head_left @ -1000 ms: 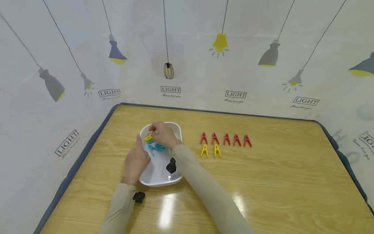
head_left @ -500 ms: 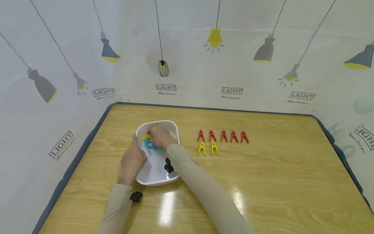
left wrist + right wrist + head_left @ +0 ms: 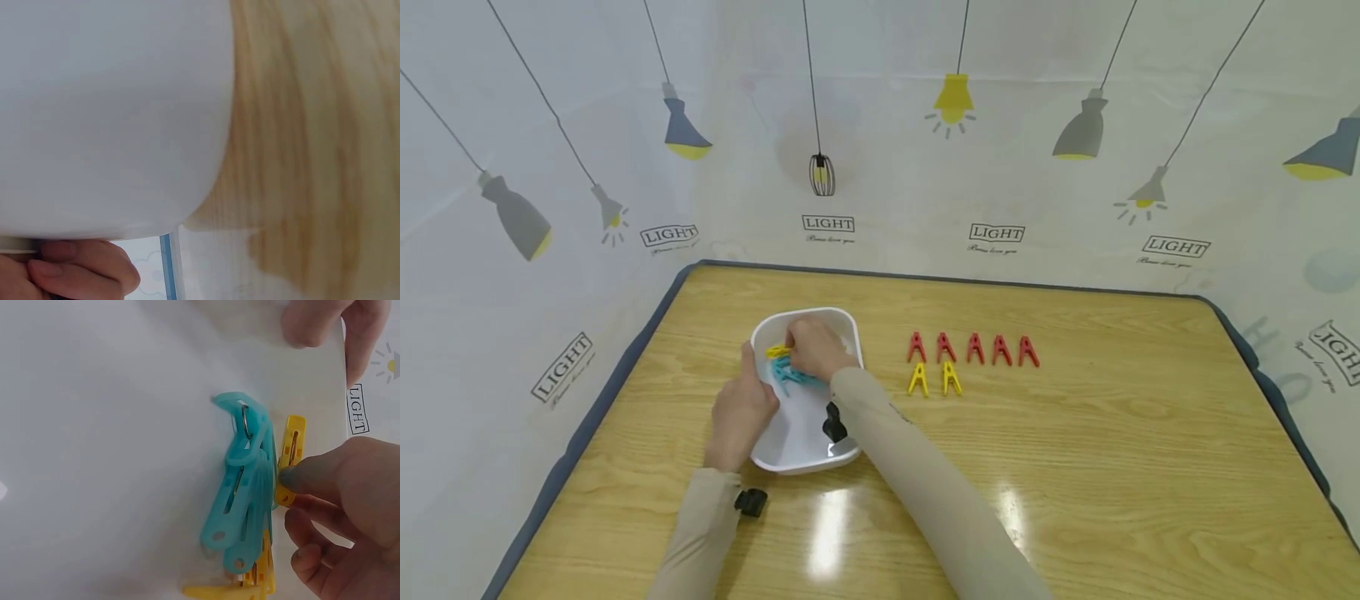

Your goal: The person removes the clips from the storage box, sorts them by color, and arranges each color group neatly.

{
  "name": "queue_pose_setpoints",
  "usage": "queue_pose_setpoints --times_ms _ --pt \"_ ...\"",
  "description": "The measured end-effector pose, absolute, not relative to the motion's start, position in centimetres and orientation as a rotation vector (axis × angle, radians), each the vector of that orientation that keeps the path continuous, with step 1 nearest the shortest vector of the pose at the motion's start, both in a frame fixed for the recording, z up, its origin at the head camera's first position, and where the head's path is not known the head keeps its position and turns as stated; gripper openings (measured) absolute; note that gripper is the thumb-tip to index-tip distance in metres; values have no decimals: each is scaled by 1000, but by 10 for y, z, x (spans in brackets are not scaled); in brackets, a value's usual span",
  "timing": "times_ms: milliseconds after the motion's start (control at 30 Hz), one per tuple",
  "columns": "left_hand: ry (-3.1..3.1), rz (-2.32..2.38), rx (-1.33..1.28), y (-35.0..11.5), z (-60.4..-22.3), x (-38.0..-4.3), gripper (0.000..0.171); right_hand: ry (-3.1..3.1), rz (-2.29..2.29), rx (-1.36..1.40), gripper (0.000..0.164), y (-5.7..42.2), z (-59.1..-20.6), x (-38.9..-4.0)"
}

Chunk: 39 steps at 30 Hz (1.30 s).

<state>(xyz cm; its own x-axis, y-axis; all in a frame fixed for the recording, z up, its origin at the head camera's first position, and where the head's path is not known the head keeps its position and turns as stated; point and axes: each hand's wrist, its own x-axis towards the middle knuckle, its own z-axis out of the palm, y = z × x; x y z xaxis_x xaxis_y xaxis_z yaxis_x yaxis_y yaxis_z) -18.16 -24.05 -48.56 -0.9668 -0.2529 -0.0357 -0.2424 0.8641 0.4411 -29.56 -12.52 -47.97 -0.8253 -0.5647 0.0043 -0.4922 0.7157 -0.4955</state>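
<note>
Yellow clip [image 3: 292,434] was pinched between thumb and fingers of the right hand [image 3: 365,506], inside the white bin [image 3: 797,433]. Teal clips [image 3: 247,487] were heaped just beside those fingers. The bin's wall was gripped by the left hand [image 3: 742,414]. Well right of all the fingers, red clips [image 3: 974,342] were lined up on the tabletop [image 3: 1150,433].

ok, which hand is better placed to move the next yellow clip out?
Right hand, likely: it pinches a yellow clip in the tray and is nearer the yellow pair on the table. The left hand grips the tray.
</note>
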Motion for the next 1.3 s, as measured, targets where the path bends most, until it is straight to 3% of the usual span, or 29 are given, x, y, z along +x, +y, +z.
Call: queue_pose_setpoints --times_ms 300,533,867,1300 --pt "-3012 -701 412 -238 -486 -184 76 2761 -732 -857 12 -122 -476 -294" --pt "-3026 -726 413 -235 -485 -185 76 2775 -696 -847 25 -118 -477 -292" --pt "-3018 -729 408 -235 -487 -184 79 2795 -705 -758 25 -110 -471 -283" --pt "-3040 -717 379 -237 -486 -182 81 2825 -713 -854 26 -98 -459 -274"
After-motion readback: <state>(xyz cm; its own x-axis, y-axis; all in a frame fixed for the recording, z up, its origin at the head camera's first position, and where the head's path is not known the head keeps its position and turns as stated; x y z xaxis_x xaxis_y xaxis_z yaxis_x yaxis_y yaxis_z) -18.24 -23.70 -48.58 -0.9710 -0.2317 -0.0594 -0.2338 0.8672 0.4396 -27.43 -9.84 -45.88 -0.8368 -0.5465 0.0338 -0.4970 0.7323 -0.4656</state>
